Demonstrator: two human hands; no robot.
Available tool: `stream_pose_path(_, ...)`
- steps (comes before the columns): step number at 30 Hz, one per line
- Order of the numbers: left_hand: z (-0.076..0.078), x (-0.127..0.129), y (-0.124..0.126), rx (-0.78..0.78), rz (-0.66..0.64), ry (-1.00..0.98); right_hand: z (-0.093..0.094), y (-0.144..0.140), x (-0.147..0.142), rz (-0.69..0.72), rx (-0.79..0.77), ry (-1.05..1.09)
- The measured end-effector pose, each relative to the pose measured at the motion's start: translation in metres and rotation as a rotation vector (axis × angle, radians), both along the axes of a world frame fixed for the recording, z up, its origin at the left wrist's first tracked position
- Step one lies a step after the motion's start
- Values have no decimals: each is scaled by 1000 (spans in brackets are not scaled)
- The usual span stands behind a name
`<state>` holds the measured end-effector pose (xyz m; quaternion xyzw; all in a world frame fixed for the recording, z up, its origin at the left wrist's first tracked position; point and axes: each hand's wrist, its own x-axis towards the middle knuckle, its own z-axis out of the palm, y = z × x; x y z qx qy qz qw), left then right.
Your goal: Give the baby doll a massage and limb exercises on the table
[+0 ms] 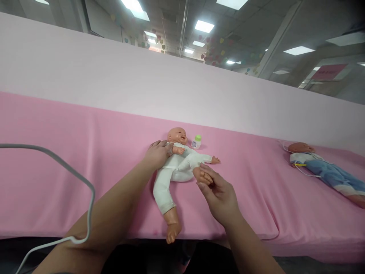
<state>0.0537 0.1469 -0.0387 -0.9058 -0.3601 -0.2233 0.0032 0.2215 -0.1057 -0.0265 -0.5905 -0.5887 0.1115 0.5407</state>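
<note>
Here's the doll [178,163] on the pink surface [251,182], head at twelve o'clock; right hand [222,196], fingers clamped round its raised foot [203,176] at four; left hand [158,154] at ten, grip unclear—a gentle, steady hold looks best

I see pink-covered tabletop [51,171], pale wall [182,91] behind. Glass [108,15] above; bright ceiling lights [204,26] show in it, can't tell if refl. or thru. Sm. colored hearts [221,40], pink sign [329,72] upper R.
</note>
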Motion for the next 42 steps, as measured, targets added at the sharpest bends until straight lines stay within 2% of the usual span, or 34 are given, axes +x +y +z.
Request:
stream_pose_path(6,-4,-3,1,-4,-15,18,-7,44,-5,57,-48,-40)
stream_pose_path(11,-9,-2,3,-84,-5,-81,-14,49,-6,71,-56,-33)
stream_pose_path(15,-15,-4,10,-231,17,-255,-17,29,-6,69,-28,0)
stream_pose_path(20,-23,-9,23,-520,-36,-647,-26,-10,-13,60,-22,68)
stream_pose_path(25,-27,-13,39,-815,183,-1005,-38,-53,-13,90,-89,-43)
stream_pose_path(30,-27,-18,57,-1051,253,-1238,-42,-78,-7,130,-195,-199)
stream_pose_path(33,-27,-19,62,-1074,309,-1252,-42,-80,-9,166,-231,-246)
stream_pose_path(35,-26,-20,61,-1071,301,-1265,-43,-78,-12,164,-240,-265)
stream_pose_path(39,-21,-18,48,-1017,208,-1264,-44,-76,-14,149,-235,-266)
stream_pose_path(42,-16,-14,35,-885,117,-1171,-41,-75,-10,149,-206,-246)
